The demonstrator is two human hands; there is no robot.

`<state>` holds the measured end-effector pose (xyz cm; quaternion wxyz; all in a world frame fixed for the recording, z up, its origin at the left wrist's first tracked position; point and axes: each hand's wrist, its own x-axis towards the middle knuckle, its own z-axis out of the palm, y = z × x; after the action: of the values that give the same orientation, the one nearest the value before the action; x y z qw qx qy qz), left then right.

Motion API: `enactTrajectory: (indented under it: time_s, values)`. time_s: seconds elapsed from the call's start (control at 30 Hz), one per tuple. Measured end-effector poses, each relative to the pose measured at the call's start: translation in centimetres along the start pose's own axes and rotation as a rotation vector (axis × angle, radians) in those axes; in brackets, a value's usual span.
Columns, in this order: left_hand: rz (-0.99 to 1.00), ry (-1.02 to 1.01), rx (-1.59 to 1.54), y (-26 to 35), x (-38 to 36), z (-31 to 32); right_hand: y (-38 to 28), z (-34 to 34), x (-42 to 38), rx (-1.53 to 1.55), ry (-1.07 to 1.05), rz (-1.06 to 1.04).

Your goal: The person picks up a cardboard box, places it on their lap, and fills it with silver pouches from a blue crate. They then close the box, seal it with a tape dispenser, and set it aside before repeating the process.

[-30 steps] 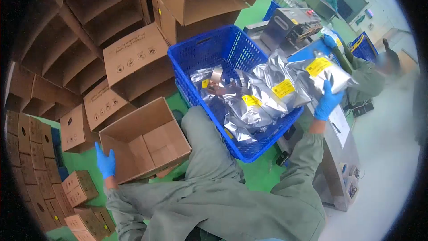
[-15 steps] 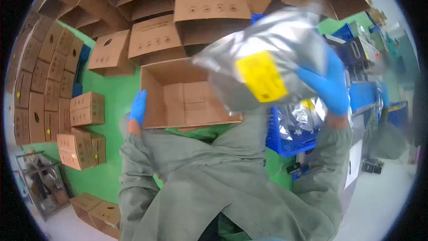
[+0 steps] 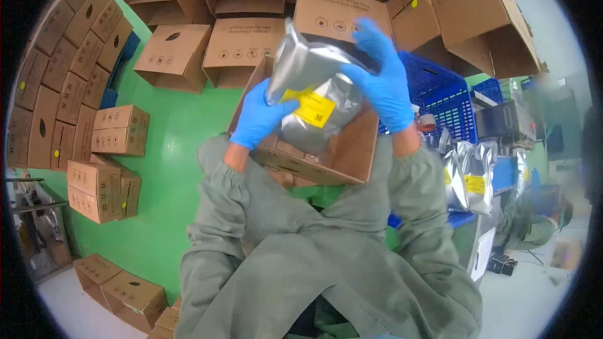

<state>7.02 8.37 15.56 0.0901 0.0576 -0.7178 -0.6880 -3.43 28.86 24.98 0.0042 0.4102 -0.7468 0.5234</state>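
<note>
A silver foil bag point(image 3: 339, 97) with a yellow label hangs tilted over the open cardboard box point(image 3: 357, 144) on my lap. My left hand point(image 3: 259, 115), in a blue glove, grips the bag's left side near the label. At the bag's upper right is my right hand point(image 3: 382, 78), also gloved in blue, its fingers spread and slightly blurred. The thumb side of that hand is close to the foil. Most of the box's inside is hidden behind the bag and my hands.
Open cardboard boxes point(image 3: 245, 41) line the far side. Stacked cartons point(image 3: 75, 81) stand at the left. To the right are a blue crate point(image 3: 440, 97), more silver bags point(image 3: 478, 172) and a person in a cap point(image 3: 534, 229).
The foil bag has moved left over the box. My left hand has left the box's side and now holds the bag, while my right hand has opened. The view has shifted right.
</note>
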Motion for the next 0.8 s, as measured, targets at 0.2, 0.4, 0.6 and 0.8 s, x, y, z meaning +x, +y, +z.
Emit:
enactTrajectory:
  time_s: [0.2, 0.4, 0.6, 0.8]
  values:
    - [0.172, 0.122, -0.174, 4.2, 2.5, 1.5, 2.9, 6.2, -6.1, 0.679, 0.313, 0.472]
    - [0.404, 0.149, 0.002, 5.6, 3.4, 0.8, 0.4, 7.7, -5.0, 0.506, 0.643, 0.289]
    - [0.231, 0.239, 1.076, -6.0, -0.4, -4.6, 9.5, 14.5, -12.5, 0.182, -0.522, 0.823]
    - [-0.174, 0.219, 1.084, -11.1, -2.1, -9.6, 3.5, 11.5, -13.8, -0.161, -0.551, 0.646]
